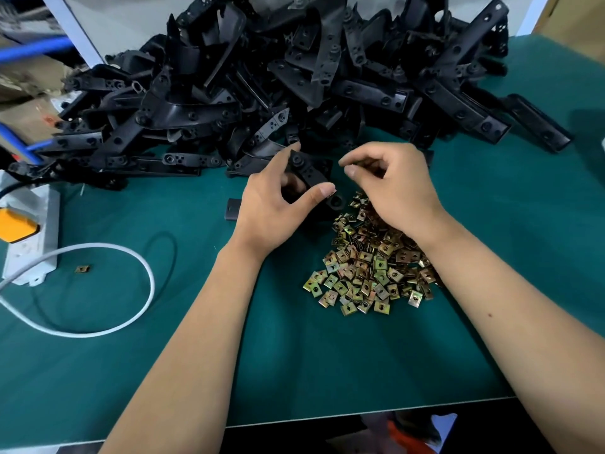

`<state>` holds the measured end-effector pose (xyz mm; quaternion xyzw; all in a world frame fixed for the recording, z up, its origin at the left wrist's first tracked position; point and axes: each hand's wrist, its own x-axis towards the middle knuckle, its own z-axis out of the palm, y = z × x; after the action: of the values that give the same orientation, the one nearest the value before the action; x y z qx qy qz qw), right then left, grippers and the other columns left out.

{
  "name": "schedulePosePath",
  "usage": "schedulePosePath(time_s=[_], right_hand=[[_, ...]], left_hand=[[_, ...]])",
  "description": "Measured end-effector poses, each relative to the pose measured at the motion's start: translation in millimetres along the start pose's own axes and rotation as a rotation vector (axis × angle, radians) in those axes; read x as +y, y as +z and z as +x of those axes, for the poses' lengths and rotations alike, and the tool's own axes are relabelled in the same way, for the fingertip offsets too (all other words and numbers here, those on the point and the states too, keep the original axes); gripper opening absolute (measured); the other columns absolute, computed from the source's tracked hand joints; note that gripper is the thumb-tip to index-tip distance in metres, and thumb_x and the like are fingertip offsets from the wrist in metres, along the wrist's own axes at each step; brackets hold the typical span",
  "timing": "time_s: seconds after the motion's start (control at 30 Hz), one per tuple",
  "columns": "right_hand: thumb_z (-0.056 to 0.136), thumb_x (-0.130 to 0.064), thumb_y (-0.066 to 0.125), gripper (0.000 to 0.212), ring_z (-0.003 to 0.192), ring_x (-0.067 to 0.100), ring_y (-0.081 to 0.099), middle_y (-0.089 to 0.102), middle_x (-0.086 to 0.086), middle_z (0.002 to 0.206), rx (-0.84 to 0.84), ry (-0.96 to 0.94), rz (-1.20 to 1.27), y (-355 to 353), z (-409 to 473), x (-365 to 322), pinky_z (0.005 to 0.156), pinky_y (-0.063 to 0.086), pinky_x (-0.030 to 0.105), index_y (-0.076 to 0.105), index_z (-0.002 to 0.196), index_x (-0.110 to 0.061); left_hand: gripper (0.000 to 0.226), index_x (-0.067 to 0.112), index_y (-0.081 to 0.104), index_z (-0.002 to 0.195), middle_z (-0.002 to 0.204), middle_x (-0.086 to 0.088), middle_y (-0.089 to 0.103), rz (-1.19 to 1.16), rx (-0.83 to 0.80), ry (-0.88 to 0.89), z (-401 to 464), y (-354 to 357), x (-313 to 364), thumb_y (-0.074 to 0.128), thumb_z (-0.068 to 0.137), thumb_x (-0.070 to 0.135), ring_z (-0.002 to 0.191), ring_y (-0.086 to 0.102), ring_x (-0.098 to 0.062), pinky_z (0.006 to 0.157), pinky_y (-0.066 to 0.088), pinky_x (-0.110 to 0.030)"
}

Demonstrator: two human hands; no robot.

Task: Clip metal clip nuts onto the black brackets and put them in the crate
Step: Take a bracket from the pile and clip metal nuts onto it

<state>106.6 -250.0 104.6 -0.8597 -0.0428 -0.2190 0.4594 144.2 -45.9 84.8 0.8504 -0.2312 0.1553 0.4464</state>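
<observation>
two hands [278, 204] [393, 185], bracket [309, 172], no legible txt

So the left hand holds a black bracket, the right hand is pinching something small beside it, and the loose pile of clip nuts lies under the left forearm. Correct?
Not quite. In the head view the pile of clip nuts lies under the right wrist and forearm, not the left. The rest holds: the left hand grips a black bracket, and the right hand pinches something small beside it.
</observation>
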Motion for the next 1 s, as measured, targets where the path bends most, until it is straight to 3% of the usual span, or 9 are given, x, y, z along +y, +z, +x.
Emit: schedulePosePath(time_s=[0.1,0.23,0.37,0.6,0.73,0.83,1.0], right_hand=[[0.091,-0.005,0.074,0.011,0.081,0.011,0.075,0.077,-0.003,0.087,0.051,0.136,0.26,8,-3,-1,0.076,0.06,0.025,0.079,0.097,-0.013],[0.088,0.0,0.076,0.011,0.077,0.018,0.077,0.078,0.006,0.082,0.062,0.198,0.487,13,-5,-5,0.07,0.059,0.024,0.078,0.092,-0.009],[0.086,-0.006,0.08,0.01,0.077,0.019,0.076,0.079,0.006,0.083,0.043,0.21,0.567,10,-3,-6,0.072,0.059,0.026,0.08,0.091,-0.014],[0.089,-0.009,0.078,0.009,0.075,0.015,0.073,0.079,0.005,0.084,0.006,0.185,0.57,11,-3,-5,0.068,0.056,0.023,0.081,0.091,-0.017],[0.086,-0.01,0.08,0.011,0.078,0.013,0.073,0.079,0.002,0.084,0.015,0.171,0.533,13,-3,-5,0.071,0.056,0.021,0.082,0.091,-0.019],[0.086,-0.013,0.081,0.012,0.083,0.01,0.074,0.079,-0.002,0.086,0.028,0.163,0.493,14,-4,-5,0.073,0.056,0.02,0.082,0.089,-0.024],[0.085,-0.014,0.081,0.013,0.088,0.01,0.075,0.079,-0.004,0.087,0.04,0.146,0.468,15,-4,-5,0.078,0.057,0.021,0.082,0.087,-0.027]], left_hand=[[0.081,0.017,0.05,0.149,0.067,0.01,0.062,0.005,0.003,0.019,-1,2,1,0.066,0.086,0.064,0.069,0.06,-0.002,0.068,0.044,-0.014],[0.074,0.019,0.05,0.15,0.064,0.018,0.057,0.021,0.018,0.053,-2,3,4,0.066,0.089,0.056,0.067,0.056,-0.004,0.065,0.039,-0.013],[0.075,0.022,0.046,0.154,0.062,-0.001,0.054,0.069,0.026,0.095,-2,3,9,0.064,0.09,0.058,0.068,0.053,-0.019,0.067,0.042,-0.02],[0.079,0.025,0.039,0.158,0.056,0.011,0.046,0.086,-0.003,0.105,-1,3,6,0.068,0.091,0.056,0.059,0.051,-0.016,0.06,0.043,-0.026],[0.081,0.025,0.038,0.158,0.057,0.013,0.05,0.097,-0.007,0.107,-1,2,7,0.067,0.09,0.057,0.06,0.054,-0.013,0.061,0.042,-0.022],[0.081,0.025,0.038,0.158,0.06,0.013,0.053,0.11,-0.007,0.106,-2,1,10,0.066,0.09,0.058,0.067,0.057,-0.014,0.067,0.048,-0.027],[0.082,0.025,0.035,0.159,0.06,0.023,0.046,0.125,-0.009,0.111,-3,1,13,0.067,0.09,0.055,0.052,0.045,-0.006,0.052,0.028,-0.014]])
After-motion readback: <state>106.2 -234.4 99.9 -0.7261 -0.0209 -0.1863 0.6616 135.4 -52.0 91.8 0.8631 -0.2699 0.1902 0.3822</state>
